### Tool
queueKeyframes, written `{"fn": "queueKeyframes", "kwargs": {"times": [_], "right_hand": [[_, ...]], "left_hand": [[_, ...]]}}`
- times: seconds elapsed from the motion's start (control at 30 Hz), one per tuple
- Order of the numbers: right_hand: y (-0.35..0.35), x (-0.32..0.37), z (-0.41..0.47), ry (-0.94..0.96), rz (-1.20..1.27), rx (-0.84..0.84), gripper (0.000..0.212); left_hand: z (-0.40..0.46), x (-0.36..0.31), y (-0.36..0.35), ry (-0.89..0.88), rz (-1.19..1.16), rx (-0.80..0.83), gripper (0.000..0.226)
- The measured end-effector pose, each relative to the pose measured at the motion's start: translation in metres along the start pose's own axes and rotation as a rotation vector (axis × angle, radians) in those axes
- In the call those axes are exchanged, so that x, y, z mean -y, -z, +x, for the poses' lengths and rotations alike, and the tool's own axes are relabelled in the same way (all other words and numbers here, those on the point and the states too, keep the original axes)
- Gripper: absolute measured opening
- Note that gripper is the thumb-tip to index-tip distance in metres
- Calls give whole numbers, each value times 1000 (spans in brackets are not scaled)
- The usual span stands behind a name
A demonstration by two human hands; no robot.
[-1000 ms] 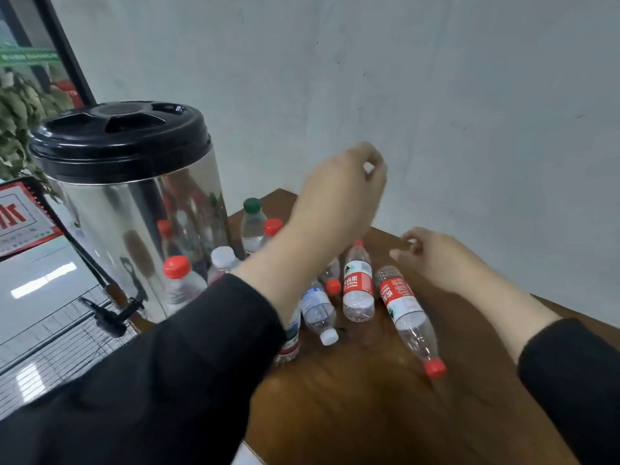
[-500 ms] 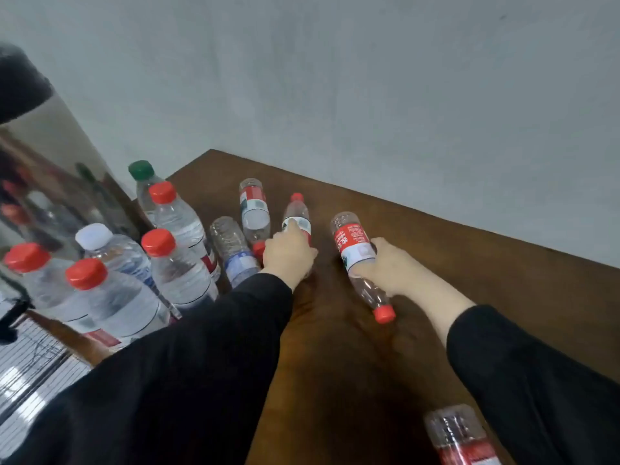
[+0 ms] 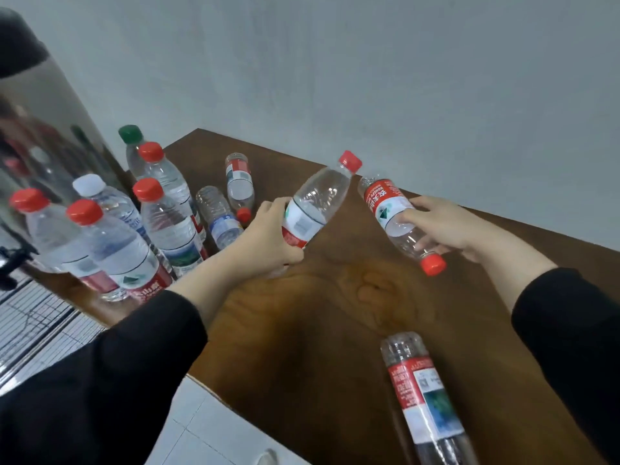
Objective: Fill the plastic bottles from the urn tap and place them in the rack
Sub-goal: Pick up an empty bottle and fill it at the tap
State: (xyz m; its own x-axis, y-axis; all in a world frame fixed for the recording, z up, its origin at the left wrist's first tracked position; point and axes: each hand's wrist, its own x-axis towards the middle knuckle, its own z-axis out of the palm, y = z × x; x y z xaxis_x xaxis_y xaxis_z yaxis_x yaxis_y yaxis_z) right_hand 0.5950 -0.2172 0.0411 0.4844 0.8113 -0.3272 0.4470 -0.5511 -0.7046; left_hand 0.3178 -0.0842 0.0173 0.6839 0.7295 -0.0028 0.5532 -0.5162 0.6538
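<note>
Bottles, head view: two empty red-capped plastic bottles are lifted off the counter, one per hand. Left hand has its fingers wrapped round the labelled lower body of the left bottle, cap up and tilted away to the right. Right hand has its fingers curled round the middle of the right bottle, base up, red cap pointing down toward the person. Both appear clear and empty.

Judgement on the step: both caps are still on, so each must come off before filling. The right bottle needs turning neck-up first. Holding near the middle, as now, should keep thin plastic from buckling; a light squeeze seems enough.

Room and edges: the steel urn stands at far left, its black tap at the frame edge above a wire rack. A cluster of upright capped bottles stands between hands and tap; the carry should go over or in front of it. Two bottles lie on the counter behind the left hand, one nearer and one farther back. Another lies near the front right. The counter's near-left edge drops to tiled floor.
</note>
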Motion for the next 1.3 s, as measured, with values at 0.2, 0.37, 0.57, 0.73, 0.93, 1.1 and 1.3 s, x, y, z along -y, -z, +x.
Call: {"fn": "queueKeyframes", "kwargs": {"times": [0.2,0.37,0.57,0.73,0.93,1.1,1.3], "right_hand": [[-2,-51,-70,-34,4,-19,49],[-21,-97,-133,-108,-26,-26,49],[-58,-127,-186,-144,101,-119,53],[-92,-136,-200,-202,188,-103,106],[-147,-106,-192,-148,184,-213,109],[-180,-78,-174,-165,256,-320,98],[-197,-28,-126,-116,308,-321,94]], "left_hand": [[-56,5,5,-329,413,172,83],[-73,10,-31,-588,701,182,72],[-78,7,-69,-650,722,216,64],[-91,3,-93,-409,450,178,86],[-144,-12,-110,150,-216,190,80],[-135,4,-107,209,-262,125,90],[-88,35,-72,230,-96,44,77]]}}
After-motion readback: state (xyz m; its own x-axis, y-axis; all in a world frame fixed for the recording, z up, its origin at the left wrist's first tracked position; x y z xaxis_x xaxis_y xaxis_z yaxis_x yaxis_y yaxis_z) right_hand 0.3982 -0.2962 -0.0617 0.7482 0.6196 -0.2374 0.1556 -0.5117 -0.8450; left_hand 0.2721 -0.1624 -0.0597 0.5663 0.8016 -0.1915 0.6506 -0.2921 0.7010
